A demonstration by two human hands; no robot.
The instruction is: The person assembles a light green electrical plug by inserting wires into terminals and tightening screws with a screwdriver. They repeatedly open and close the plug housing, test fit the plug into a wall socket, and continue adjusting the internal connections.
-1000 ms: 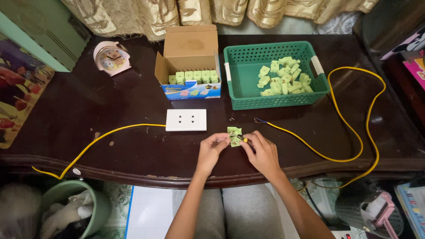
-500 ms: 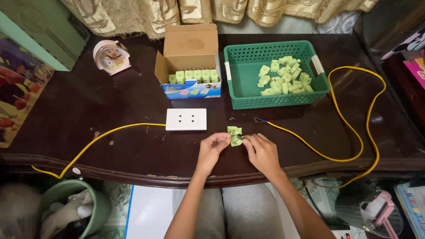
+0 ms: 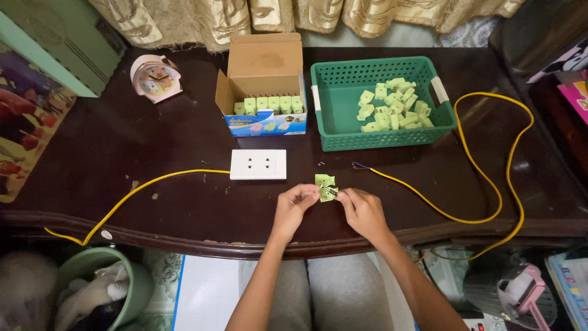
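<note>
My left hand [image 3: 293, 207] and my right hand [image 3: 362, 210] meet near the front edge of a dark wooden table [image 3: 141, 141]. Together they pinch a small light-green plastic part [image 3: 327, 193]; a second green piece [image 3: 324, 180] lies or sticks up just behind it. A white double wall socket [image 3: 258, 164] lies just behind my left hand, with a yellow wire [image 3: 141, 188] running from it to the left. Another yellow wire [image 3: 484, 165] with a bare end lies to the right.
A green plastic basket [image 3: 343, 104] with several light-green parts stands at the back right. An open cardboard box [image 3: 264, 73] with a row of the same parts is beside it. A pink alarm clock [image 3: 155, 78] sits at the back left. A green bucket [image 3: 104, 288] is below.
Both hands stay in the same spot on the green part; only the fingers have shifted slightly.
</note>
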